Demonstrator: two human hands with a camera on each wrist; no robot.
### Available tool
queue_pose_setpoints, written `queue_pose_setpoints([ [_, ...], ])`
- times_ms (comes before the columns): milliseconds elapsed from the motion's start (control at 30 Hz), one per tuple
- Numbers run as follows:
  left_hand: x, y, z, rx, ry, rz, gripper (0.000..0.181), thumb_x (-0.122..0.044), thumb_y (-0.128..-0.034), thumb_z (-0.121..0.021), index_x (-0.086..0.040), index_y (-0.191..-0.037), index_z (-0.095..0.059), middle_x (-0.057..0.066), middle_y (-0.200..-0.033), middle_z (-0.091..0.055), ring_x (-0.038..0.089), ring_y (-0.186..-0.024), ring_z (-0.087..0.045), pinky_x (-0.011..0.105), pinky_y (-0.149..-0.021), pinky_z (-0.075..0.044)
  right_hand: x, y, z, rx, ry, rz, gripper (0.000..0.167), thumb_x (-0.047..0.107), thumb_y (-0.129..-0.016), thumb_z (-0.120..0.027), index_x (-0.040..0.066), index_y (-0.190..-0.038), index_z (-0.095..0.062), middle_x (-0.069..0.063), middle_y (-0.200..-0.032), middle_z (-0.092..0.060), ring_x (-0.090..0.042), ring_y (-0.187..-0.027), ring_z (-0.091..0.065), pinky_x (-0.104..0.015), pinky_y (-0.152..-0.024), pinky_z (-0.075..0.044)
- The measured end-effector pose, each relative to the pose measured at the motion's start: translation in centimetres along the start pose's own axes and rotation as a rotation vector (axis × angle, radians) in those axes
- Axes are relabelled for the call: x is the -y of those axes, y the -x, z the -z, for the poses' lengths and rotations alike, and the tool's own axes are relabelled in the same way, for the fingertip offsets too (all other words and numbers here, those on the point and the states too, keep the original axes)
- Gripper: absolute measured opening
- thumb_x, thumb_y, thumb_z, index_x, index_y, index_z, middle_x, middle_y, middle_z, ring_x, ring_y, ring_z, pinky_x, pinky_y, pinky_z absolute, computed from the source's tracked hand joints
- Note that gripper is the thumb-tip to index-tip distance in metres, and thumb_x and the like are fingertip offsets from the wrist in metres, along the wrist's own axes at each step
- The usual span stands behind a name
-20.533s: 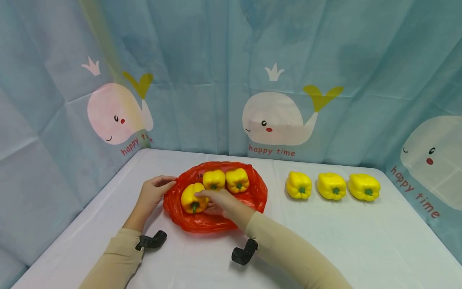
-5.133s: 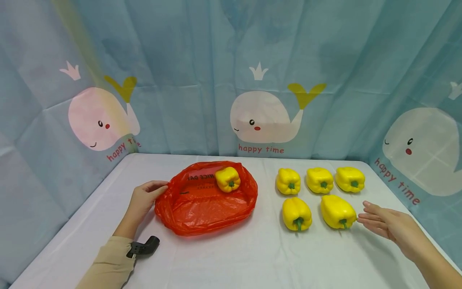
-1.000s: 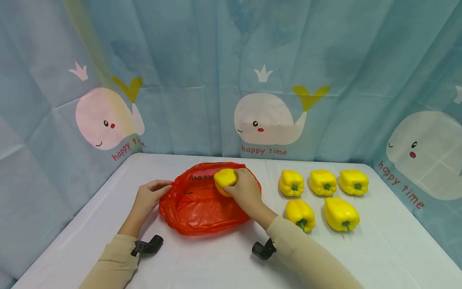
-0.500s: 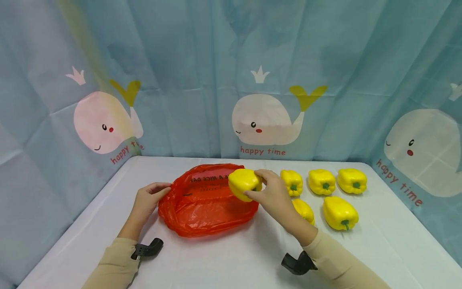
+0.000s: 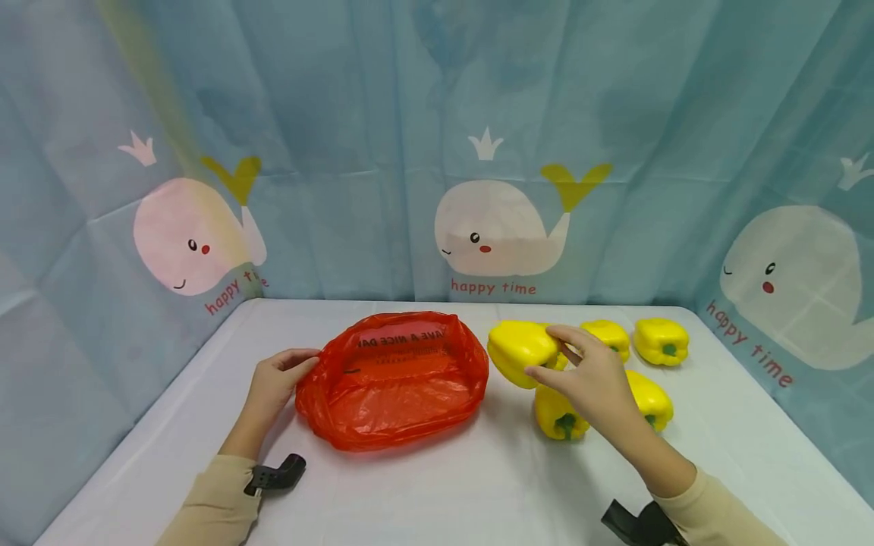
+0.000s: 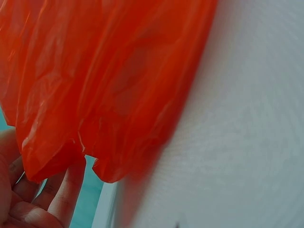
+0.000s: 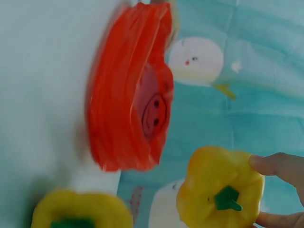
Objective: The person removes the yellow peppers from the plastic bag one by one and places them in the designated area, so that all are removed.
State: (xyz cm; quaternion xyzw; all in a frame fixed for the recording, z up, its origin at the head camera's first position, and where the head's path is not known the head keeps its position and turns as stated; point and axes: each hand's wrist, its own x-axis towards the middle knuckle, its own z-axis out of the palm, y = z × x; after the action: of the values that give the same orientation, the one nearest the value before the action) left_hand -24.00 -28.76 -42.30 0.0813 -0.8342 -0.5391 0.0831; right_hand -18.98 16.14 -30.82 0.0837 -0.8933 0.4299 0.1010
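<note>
A red plastic bag (image 5: 403, 413) lies with its mouth spread wide, printed lettering showing on its inner wall and no pepper inside. At its left rim, my left hand (image 5: 273, 390) pinches the film; the left wrist view shows the fingers (image 6: 69, 190) against the crumpled edge of the red film (image 6: 118, 85). Just right of the bag, my right hand (image 5: 597, 379) holds a yellow bell pepper (image 5: 519, 350) between thumb and fingers, above the table. In the right wrist view this pepper (image 7: 199, 190) turns its green stem towards the camera.
Several yellow bell peppers stand right of the bag: one at the back right (image 5: 661, 341), one beside it (image 5: 604, 334), two in front (image 5: 560, 413), partly covered by the right hand. Another is mostly hidden behind the held pepper. A patterned curtain (image 5: 382, 227) borders the white table (image 5: 410, 500).
The right hand has lifted the last pepper out of the bag and carried it right, past the rim, over the peppers on the table. The left hand keeps its place at the bag's edge.
</note>
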Motion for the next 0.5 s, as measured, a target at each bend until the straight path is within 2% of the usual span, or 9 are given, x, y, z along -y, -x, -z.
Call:
queue_pose_setpoints([
  [267,0.1,0.1,0.3,0.002,-0.026,0.013,0.054,-0.047,-0.0957,-0.062,-0.006,-0.132,-0.063,0.013,-0.13,-0.064,-0.004,-0.096,-0.056,0.008,-0.081,-0.051,-2.3,0.5,4.0,-0.018,0.068,-0.114,0.076,0.035,-0.082,-0.082,-0.003,-0.141,-0.051,-0.027,-0.148,-0.047,-0.039,-0.131,-0.054,-0.034,-0.095,-0.049],
  [367,-0.1,0.0,0.1,0.001,-0.012,0.003,0.054,-0.046,-0.0954,-0.062,-0.005,-0.131,-0.063,0.009,-0.126,-0.067,-0.005,-0.095,-0.056,0.008,-0.081,-0.051,-3.4,0.7,5.4,-0.03,0.113,-0.144,0.08,0.042,-0.084,-0.079,-0.003,-0.143,-0.048,-0.029,-0.151,-0.041,-0.042,-0.13,-0.053,-0.034,-0.093,-0.048],
  [500,-0.1,-0.1,-0.1,0.005,-0.001,0.0,0.052,-0.043,-0.0958,-0.063,-0.004,-0.13,-0.064,0.002,-0.119,-0.07,-0.006,-0.093,-0.056,0.009,-0.08,-0.051,-4.9,1.1,6.8,-0.055,0.169,-0.173,0.082,0.046,-0.084,-0.077,-0.003,-0.143,-0.048,-0.03,-0.15,-0.043,-0.043,-0.129,-0.054,-0.034,-0.09,-0.049],
])
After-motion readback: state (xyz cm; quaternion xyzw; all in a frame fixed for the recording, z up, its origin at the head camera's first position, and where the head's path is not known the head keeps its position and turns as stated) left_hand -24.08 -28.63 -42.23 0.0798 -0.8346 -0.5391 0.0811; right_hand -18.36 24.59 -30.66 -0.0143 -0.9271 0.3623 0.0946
